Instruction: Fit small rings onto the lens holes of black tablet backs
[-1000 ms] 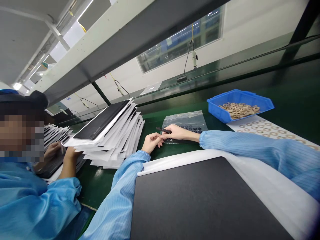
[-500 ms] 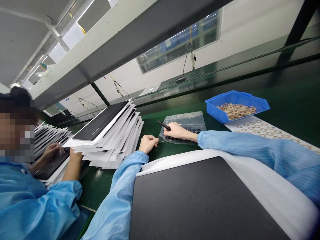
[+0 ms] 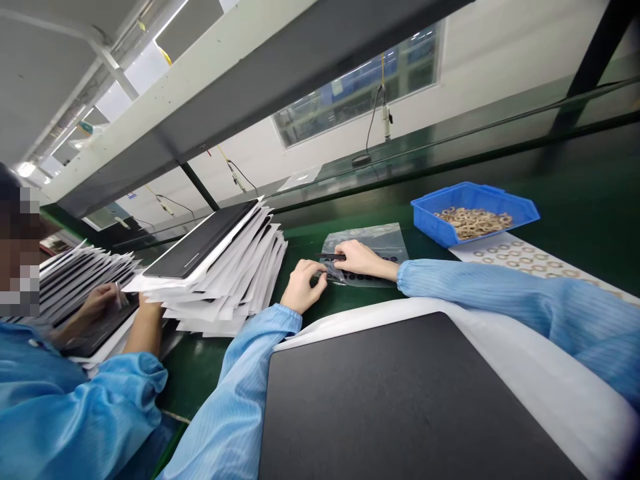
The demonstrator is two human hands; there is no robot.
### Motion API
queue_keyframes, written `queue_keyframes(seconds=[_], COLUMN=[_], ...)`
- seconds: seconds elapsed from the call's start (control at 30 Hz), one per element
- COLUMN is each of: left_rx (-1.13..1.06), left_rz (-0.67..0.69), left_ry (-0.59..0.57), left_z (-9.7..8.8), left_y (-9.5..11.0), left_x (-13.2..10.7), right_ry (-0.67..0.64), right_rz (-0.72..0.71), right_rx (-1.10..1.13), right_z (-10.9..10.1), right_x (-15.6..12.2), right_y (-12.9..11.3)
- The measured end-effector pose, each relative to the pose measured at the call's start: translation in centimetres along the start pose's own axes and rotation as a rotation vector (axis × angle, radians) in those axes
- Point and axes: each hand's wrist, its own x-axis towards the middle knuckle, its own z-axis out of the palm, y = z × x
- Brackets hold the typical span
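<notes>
A clear plastic bag [image 3: 373,239] with small black rings inside lies on the green table. My right hand [image 3: 356,259] rests on its near left corner, fingers closed round a thin black tool [image 3: 329,257] that points left. My left hand [image 3: 303,283] is beside it, fingers curled and pinching the bag's near left corner. A large black panel [image 3: 400,400] on white foam lies close in front of me, under my forearms.
A blue bin [image 3: 473,212] of tan rings stands at the right, behind a white sheet [image 3: 530,259] carrying more rings. A fanned stack of black panels in white sleeves [image 3: 220,263] lies left of my hands. A co-worker in blue [image 3: 65,393] handles another stack at far left.
My left hand has moved right from a loose fist to grip the bag's corner. My right hand has lowered the black tool from pointing up-left to lying flat over the bag.
</notes>
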Motion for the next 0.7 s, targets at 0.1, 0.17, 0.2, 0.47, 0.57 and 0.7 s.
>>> queue_keyframes(seconds=[0.1,0.17,0.2,0.47,0.57,0.7], left_rx=[0.0,0.009,0.016,0.09,0.129,0.172], left_rz=[0.155,0.209,0.225,0.239,0.222,0.205], left_ry=[-0.055,-0.063,-0.061,-0.06,-0.088,-0.127], left_z=[0.6,0.9,1.0,1.0,1.3,2.1], left_y=[0.4,0.3,0.3,0.4,0.7,1.1], left_x=[-0.1,-0.2,-0.2,-0.4,-0.7,-0.9], right_ry=[-0.051,-0.121,-0.171,-0.413,-0.392,-0.317], right_rz=[0.001,-0.014,-0.024,-0.051,-0.03,0.015], right_rx=[0.042,0.089,0.114,0.176,0.147,0.1], right_z=[-0.8,-1.8,-2.4,-4.5,-4.6,-4.3], right_x=[0.0,-0.2,-0.2,-0.9,-0.7,-0.3], right_y=[-0.1,-0.2,-0.2,-0.8,-0.5,0.4])
